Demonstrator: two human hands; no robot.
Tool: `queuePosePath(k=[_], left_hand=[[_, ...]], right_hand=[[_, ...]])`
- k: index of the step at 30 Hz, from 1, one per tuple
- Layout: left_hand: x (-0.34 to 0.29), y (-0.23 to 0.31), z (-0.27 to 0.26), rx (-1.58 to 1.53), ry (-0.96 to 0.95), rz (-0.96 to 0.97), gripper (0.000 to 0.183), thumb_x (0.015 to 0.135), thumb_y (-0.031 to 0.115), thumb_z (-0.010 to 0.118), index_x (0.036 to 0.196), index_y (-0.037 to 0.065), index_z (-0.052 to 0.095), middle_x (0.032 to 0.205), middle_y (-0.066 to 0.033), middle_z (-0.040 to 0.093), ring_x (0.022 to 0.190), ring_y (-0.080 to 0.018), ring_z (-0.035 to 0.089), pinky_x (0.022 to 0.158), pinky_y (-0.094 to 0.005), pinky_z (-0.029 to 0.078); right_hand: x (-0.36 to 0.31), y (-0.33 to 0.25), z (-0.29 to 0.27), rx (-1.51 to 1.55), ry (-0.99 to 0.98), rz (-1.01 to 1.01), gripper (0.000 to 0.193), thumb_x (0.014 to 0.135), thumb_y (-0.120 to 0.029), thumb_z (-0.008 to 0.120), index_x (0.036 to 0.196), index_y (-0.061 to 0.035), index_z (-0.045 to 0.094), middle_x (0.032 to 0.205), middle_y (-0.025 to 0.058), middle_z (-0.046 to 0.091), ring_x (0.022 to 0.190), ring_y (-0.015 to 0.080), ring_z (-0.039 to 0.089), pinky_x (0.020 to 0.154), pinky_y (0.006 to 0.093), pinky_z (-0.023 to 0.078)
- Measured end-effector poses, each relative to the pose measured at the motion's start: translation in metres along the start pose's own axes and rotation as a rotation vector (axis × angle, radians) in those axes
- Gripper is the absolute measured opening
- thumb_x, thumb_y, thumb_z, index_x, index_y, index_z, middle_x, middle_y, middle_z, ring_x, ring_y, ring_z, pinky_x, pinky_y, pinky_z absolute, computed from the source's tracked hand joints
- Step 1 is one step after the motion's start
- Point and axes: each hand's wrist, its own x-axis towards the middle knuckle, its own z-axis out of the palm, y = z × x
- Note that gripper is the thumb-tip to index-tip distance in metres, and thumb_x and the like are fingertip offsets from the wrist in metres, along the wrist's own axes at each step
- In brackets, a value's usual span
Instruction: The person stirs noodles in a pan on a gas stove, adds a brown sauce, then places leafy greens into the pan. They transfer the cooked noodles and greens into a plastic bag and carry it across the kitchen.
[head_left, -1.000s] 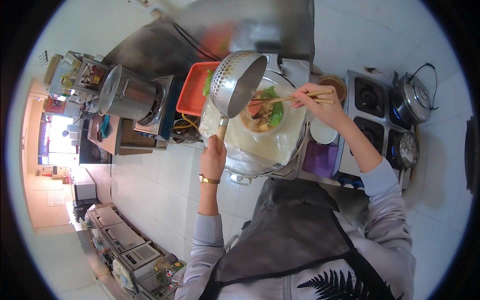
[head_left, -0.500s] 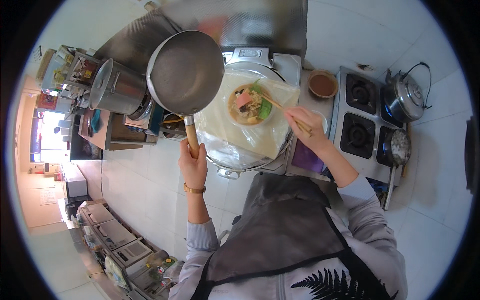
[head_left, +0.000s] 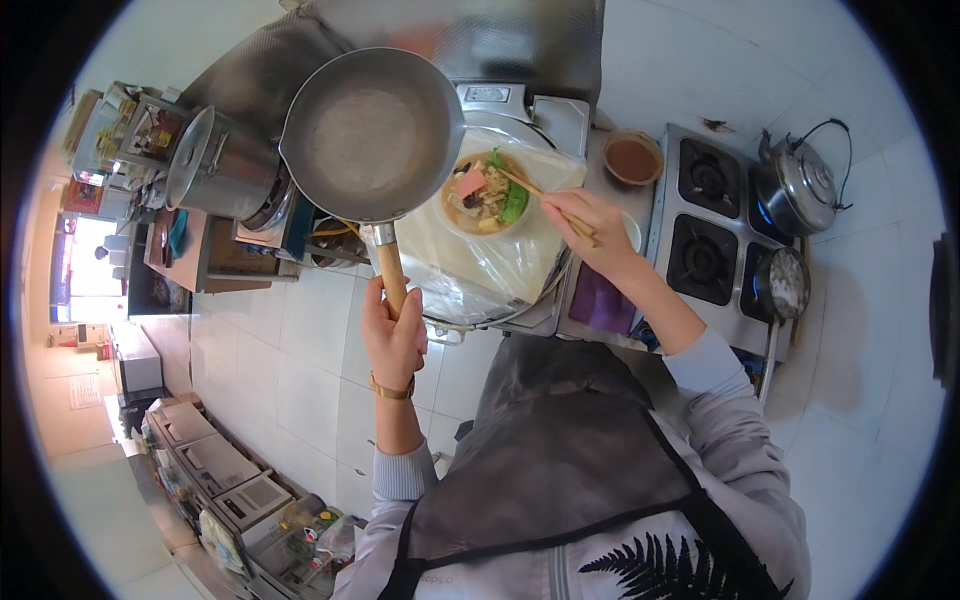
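My left hand [head_left: 393, 335] is wrapped round the wooden handle of a grey frying pan [head_left: 370, 145]. The pan is raised beside and partly above the covered round surface, and its inside looks bare. My right hand [head_left: 590, 228] grips a pair of wooden chopsticks [head_left: 552, 205]. Their tips reach the food in a round bowl [head_left: 487, 233], among green leaves, a pink slice, dark pieces and pale chunks in broth. Under the bowl lies a cream-coloured sheet [head_left: 548, 262] with clear plastic film around it.
To the right stands a gas stove [head_left: 690, 190] with a steel kettle [head_left: 797, 185] and a small long-handled pan [head_left: 783, 283] over blue flames. A bowl of brown liquid [head_left: 632, 158] and a purple cloth [head_left: 603, 300] lie beside it. At left is a tall steel pot [head_left: 222, 165].
The pan has tipped so its inside faces up more, and it has shifted slightly right over the sheet. The chopstick tips remain at the bowl's leaves; the view has shifted a little.
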Motion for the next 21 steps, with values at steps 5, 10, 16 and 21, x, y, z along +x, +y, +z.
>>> queuePosePath(k=[5, 10, 16, 21], left_hand=[[-0.012, 0.013, 0.007, -0.128, -0.051, -0.11, 0.015, 0.092, 0.005, 0.056, 0.104, 0.002, 0.047, 0.059, 0.002, 0.046, 0.038, -0.0036, 0.037, 0.033, -0.0208, 0.031], [-0.02, 0.028, 0.031, -0.317, -0.197, -0.291, 0.01, 0.095, 0.01, 0.052, 0.1, 0.003, 0.046, 0.059, 0.0029, 0.041, 0.037, -0.0026, 0.03, 0.032, -0.0197, 0.028], [-0.043, 0.005, 0.114, -0.193, -0.581, -0.426, 0.011, 0.096, 0.011, 0.053, 0.1, 0.005, 0.044, 0.06, 0.0008, 0.042, 0.035, -0.0051, 0.034, 0.031, -0.0206, 0.029], [-0.054, -0.091, 0.22, -0.3, -0.943, -0.635, 0.013, 0.095, 0.012, 0.055, 0.101, 0.008, 0.044, 0.065, -0.0002, 0.044, 0.038, -0.0072, 0.037, 0.032, -0.0227, 0.032]], right_hand=[[-0.008, -0.007, -0.015, 0.047, 0.091, 0.275, 0.013, 0.091, -0.012, 0.062, 0.096, -0.0018, 0.067, 0.087, 0.01, 0.068, 0.075, 0.0209, 0.067, 0.066, 0.0292, 0.053], [-0.015, -0.043, -0.09, 0.553, 0.633, 0.381, 0.023, 0.098, -0.02, 0.053, 0.095, -0.0015, 0.066, 0.085, 0.0088, 0.067, 0.073, 0.0178, 0.067, 0.068, 0.0278, 0.055], [-0.088, -0.067, -0.135, -0.456, 0.096, -0.071, 0.015, 0.086, -0.011, 0.067, 0.097, -0.0013, 0.067, 0.096, 0.0124, 0.062, 0.08, 0.0181, 0.059, 0.069, 0.0275, 0.048], [-0.157, -0.024, -0.145, -0.624, -0.067, 0.293, 0.042, 0.08, 0.005, 0.064, 0.118, -0.0124, 0.064, 0.118, 0.0132, 0.053, 0.096, 0.0253, 0.057, 0.075, 0.0316, 0.05]])
